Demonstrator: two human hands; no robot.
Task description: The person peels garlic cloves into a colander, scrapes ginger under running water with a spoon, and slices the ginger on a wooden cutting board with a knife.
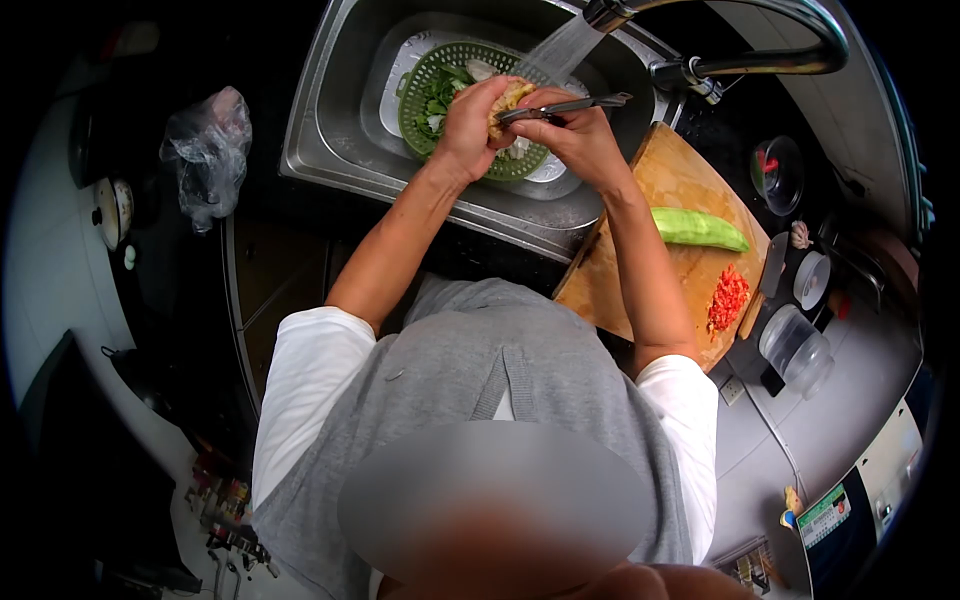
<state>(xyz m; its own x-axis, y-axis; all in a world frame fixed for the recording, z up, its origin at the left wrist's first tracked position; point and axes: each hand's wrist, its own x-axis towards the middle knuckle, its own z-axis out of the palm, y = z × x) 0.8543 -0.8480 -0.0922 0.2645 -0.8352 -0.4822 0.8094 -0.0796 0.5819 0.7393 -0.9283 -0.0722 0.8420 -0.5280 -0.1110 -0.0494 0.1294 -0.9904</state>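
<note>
The lumpy yellow-brown piece [513, 94] is held in the left hand [474, 122], above the green basket [409, 118], and the right hand [572, 132] beside it holds a peeler [568, 107] up to it.

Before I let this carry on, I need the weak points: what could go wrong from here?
The metal tool in the right hand works right against the knobbly piece gripped by the left hand; a slip could nick those fingers. Water runs close by, so wet skin may make both grips slippery. Scraps could drop among the leaves in the green colander below.
</note>
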